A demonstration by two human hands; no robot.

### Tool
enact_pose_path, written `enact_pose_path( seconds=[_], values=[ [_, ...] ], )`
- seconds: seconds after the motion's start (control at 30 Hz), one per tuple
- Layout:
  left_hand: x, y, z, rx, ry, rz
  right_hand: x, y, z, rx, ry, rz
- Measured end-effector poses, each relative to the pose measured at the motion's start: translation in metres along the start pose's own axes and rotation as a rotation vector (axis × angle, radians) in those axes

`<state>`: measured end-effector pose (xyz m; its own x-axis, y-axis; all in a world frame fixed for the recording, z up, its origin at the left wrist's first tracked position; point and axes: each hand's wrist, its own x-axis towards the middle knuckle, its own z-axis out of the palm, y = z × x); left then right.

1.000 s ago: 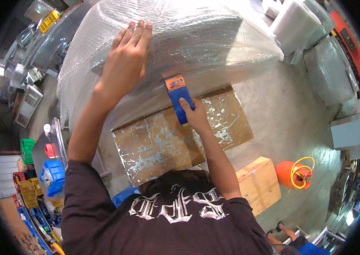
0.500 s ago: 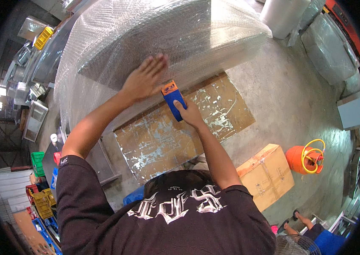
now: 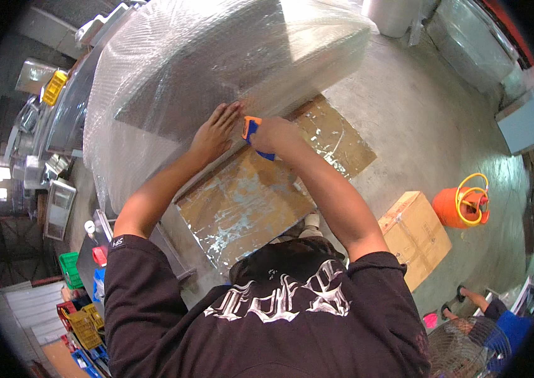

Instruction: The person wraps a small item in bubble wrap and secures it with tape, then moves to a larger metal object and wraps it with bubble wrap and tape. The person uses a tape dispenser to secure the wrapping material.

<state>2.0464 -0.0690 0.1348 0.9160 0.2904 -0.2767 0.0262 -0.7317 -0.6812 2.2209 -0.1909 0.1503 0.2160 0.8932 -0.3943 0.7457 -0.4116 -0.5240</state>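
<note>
Plastic bubble wrap (image 3: 147, 75), clear and shiny, covers a large bulky object (image 3: 223, 69), and its near side reaches the edge of a worn brown board (image 3: 241, 208) on the floor (image 3: 405, 120). At this near side the left hand (image 3: 215, 135) is stretched flat, its fingers straight, close together and holding nothing; whether it presses the wrap, one cannot tell. Just beside it, the right hand (image 3: 276, 137) has its fingers clamped around a blue and orange hand tool (image 3: 252, 126), whose orange end points toward the wrap. This tool seems rather light and stiff, probably best held by the blue body, with the orange end free. The wrap should be soft, slippery and easily torn, so a flat palm suits it better than a pinch.
</note>
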Motion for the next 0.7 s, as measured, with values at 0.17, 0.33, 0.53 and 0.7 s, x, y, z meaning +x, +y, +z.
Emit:
enact_pose_path(
  seconds=[0.17,0.33,0.53,0.7],
  values=[
    [0.001,0.01,-0.008,0.077,-0.017,-0.043,-0.005,-0.016,0.0,-0.236,0.111,-0.118],
    [0.009,0.011,0.009,0.055,-0.029,-0.038,0.019,-0.03,0.009,-0.414,0.159,-0.27],
    [0.001,0.018,0.007,0.156,-0.08,-0.053,0.008,0.012,0.038,-0.586,-0.057,-0.235],
    [-0.022,0.063,0.072,-0.182,-0.114,-0.017,-0.019,0.113,0.058,0.033,-0.399,-0.107]
  ],
)
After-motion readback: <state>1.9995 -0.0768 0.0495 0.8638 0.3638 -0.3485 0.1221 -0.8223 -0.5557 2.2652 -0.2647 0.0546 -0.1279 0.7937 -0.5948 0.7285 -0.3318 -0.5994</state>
